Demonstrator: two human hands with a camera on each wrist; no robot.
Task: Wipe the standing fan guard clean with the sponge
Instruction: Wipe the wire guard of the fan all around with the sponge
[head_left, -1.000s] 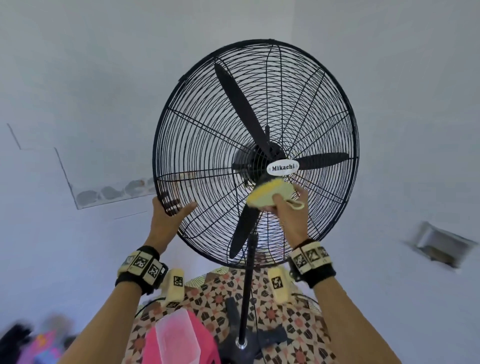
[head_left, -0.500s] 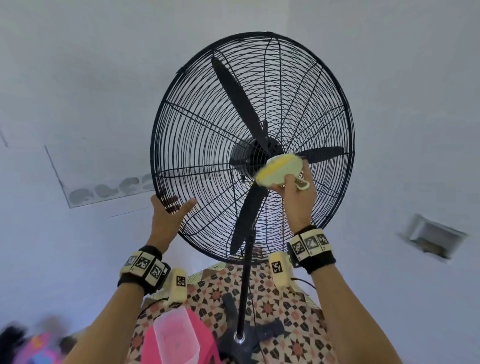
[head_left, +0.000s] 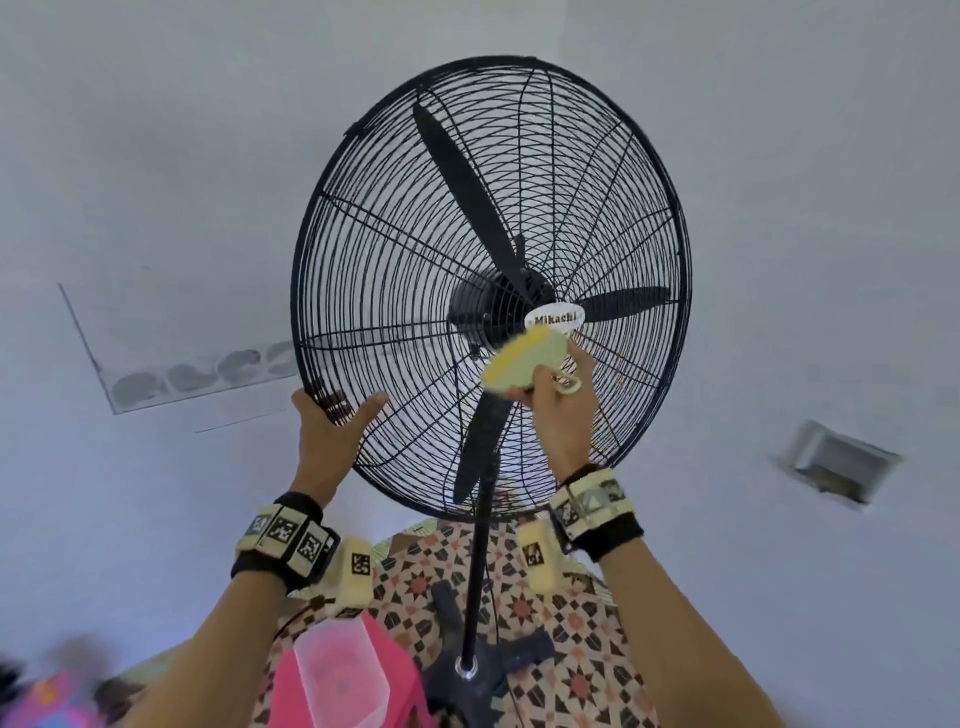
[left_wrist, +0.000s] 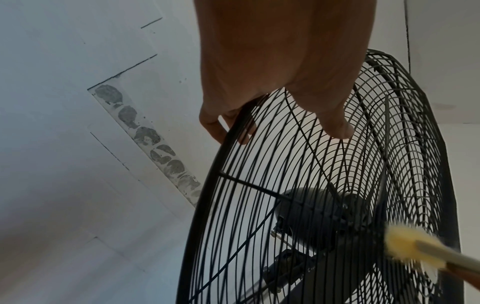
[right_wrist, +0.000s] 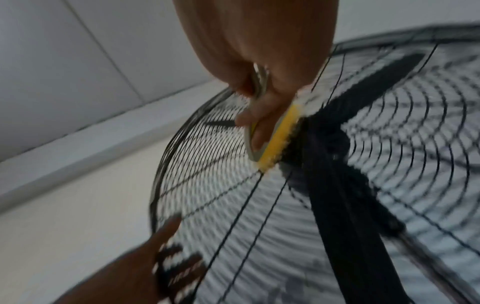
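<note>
The black wire fan guard (head_left: 296, 291) stands tilted back on its pole, with a white Mikachi badge (head_left: 554, 318) at its hub. My right hand (head_left: 550, 384) grips a yellow and cream sponge (head_left: 524, 358) by its loop handle. The sponge is pressed on the front wires just below and left of the badge. In the right wrist view, blurred by motion, the sponge (right_wrist: 280, 137) lies flat on the guard (right_wrist: 207, 164). My left hand (head_left: 337, 410) holds the guard's lower left rim (left_wrist: 205, 185), fingers curled behind it and thumb (left_wrist: 337, 127) on the front wires.
The fan's black pole (head_left: 480, 545) runs down to its base on a patterned floor mat (head_left: 571, 623). A pink stool (head_left: 291, 691) bearing a clear container (head_left: 337, 670) stands close below my left arm. White walls lie behind; a small fixture (head_left: 836, 462) is on the right wall.
The sponge went up from below the badge to cover it, then came back down to just below it. My left hand has kept its hold on the rim.
</note>
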